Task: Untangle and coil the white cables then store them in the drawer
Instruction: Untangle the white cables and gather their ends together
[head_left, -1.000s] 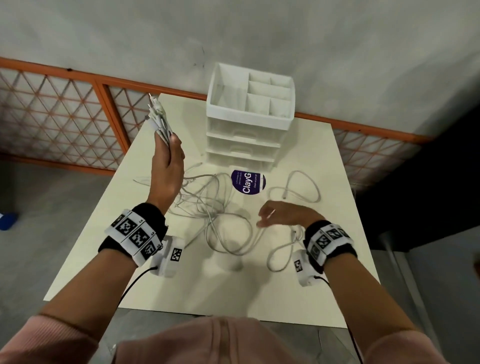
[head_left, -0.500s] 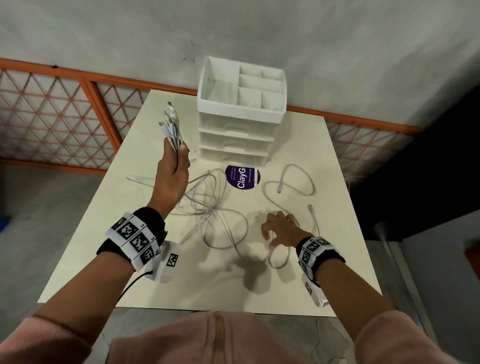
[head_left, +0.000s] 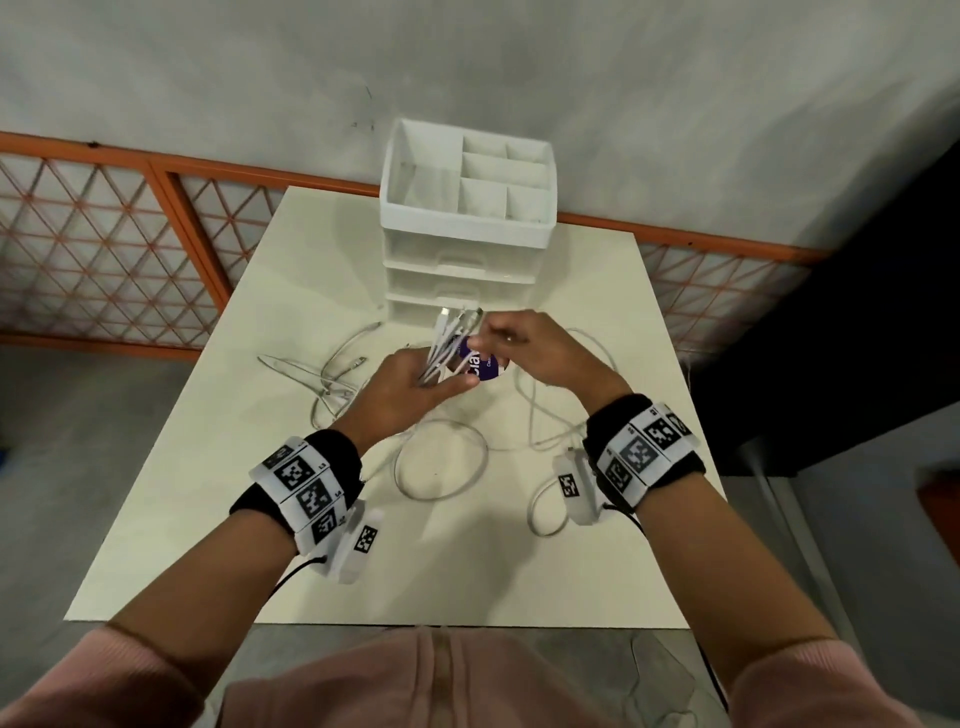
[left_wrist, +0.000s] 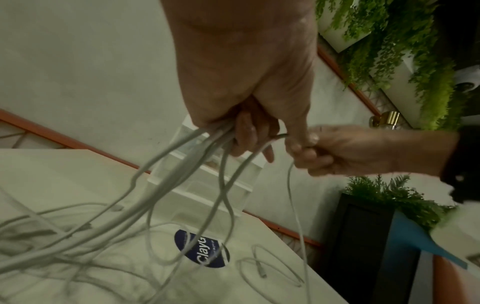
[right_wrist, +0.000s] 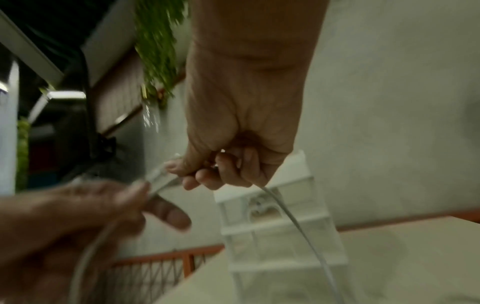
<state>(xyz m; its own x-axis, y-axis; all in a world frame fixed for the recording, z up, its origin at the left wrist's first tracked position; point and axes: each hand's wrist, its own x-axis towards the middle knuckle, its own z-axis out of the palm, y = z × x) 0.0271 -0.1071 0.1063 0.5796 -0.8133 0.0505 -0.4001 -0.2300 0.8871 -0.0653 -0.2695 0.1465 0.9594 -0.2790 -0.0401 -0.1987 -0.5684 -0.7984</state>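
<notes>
My left hand (head_left: 415, 382) holds a bundle of white cable ends (head_left: 448, 335) upright, above the table and just in front of the white drawer unit (head_left: 467, 244). In the left wrist view its fingers (left_wrist: 246, 133) curl round several cables (left_wrist: 182, 164), which hang down to a loose tangle (head_left: 332, 384) on the table. My right hand (head_left: 501, 340) pinches one more cable end beside the bundle. That cable (right_wrist: 298, 226) trails down from its fingers (right_wrist: 207, 174). The drawers look closed.
A white table (head_left: 260, 519) carries the drawer unit at its far edge, with an open divided tray on top. A round purple sticker (left_wrist: 201, 253) lies in front of the unit. Loose cable loops (head_left: 441, 462) lie mid-table. An orange lattice railing (head_left: 104, 249) runs behind.
My left hand came down and right with the bundle, from high at the left to in front of the drawers. My right hand lifted off the table with a cable end and met the bundle.
</notes>
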